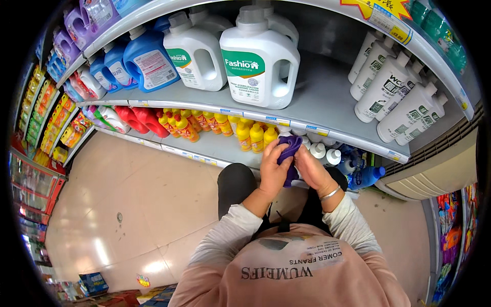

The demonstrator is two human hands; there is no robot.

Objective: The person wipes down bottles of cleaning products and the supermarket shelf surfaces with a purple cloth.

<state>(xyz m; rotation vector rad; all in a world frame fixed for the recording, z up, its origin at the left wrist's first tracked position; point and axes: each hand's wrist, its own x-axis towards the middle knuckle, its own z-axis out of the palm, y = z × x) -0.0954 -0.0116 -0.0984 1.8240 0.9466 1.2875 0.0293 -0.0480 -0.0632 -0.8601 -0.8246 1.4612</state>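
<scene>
My left hand grips a bunched purple cloth in front of the lower shelf. Against the cloth's right side rests my right hand, its fingers extended; a silver bangle circles that wrist. Just beyond the hands runs the grey middle shelf, where white jugs of washing liquid stand with blue detergent jugs to their left. White toilet cleaner bottles are grouped at the shelf's right end. Yellow bottles and white-capped bottles line the lower shelf near my fingers.
The upper shelf edge curves overhead with price tags. A blue bottle leans out at the lower shelf's right end, beside a beige slatted housing. Tiled floor spreads to the left; more stocked shelves stand at far left.
</scene>
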